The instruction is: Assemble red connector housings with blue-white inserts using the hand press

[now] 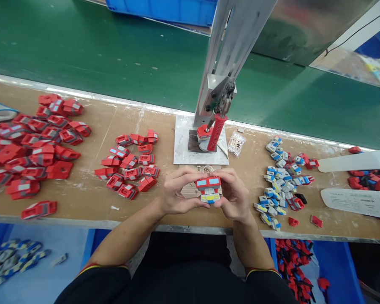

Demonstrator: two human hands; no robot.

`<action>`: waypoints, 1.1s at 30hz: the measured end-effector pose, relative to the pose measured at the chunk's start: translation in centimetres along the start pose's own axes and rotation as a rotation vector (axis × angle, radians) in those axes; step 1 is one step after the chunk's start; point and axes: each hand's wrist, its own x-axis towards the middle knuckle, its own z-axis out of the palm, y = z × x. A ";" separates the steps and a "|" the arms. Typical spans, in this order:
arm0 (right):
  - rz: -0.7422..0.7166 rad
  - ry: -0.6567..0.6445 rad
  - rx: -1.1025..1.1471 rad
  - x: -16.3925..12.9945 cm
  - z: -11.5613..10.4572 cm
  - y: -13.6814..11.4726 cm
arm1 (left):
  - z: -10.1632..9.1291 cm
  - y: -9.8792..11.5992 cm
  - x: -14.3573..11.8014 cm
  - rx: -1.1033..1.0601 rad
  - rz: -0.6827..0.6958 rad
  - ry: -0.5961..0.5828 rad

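Observation:
Between both hands, just above the bench's front part, is a small toy vehicle body (208, 190), red on top with light-blue windows and a grey and yellow lower front. My left hand (179, 191) pinches its left side between thumb and fingers. From the right, my right hand (233, 193) grips it the same way. Behind the hands stands a hand press with a red lever handle (217, 133) on a metal base plate (182, 143). Another red toy part (203, 131) sits in the press.
Red toy parts lie in a large heap (34, 147) at left and a smaller group (129, 162) nearer. White, blue and yellow parts (277, 181) are at right, by white plastic scoops (357, 202). Blue bins (338, 270) sit below the bench. A green conveyor belt (114, 63) runs behind.

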 end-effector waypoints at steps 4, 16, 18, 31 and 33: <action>0.083 0.011 0.046 -0.1 0.7 0.6 | 0.1 0.0 -0.3 0.074 0.011 -0.005; -0.031 0.002 -0.086 3.3 -2.8 1.9 | -5.9 -2.1 4.6 0.248 -0.143 -0.379; 0.018 -0.144 -0.167 4.8 -3.4 2.6 | -7.1 -2.9 7.1 0.362 -0.169 -0.570; -0.043 -0.155 0.164 14.0 -6.9 -6.6 | -6.1 -5.7 10.4 0.515 -0.219 -0.812; -0.053 -0.121 0.094 17.3 -6.9 -8.2 | -6.2 -5.8 10.4 0.508 -0.223 -0.802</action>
